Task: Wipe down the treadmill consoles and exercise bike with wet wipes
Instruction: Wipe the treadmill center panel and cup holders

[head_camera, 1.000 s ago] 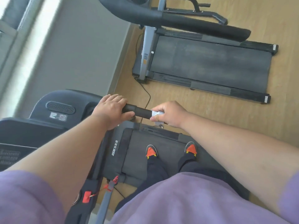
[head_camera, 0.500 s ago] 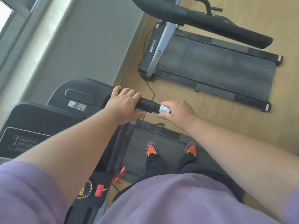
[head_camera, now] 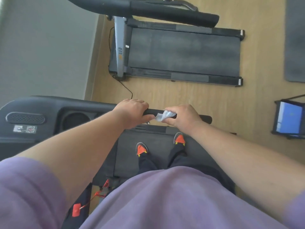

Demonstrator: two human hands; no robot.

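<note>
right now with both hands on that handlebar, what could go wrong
The wet wipe is bunched under the right hand, so it may skip parts of the handlebar. The left hand covers a stretch of bar that could go unwiped. The person stands on the treadmill belt; if the machine is powered, bumping a control might start it.

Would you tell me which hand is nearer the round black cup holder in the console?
Left. The left hand grips the handlebar just beside the cup holder; the right hand is farther along.
</note>
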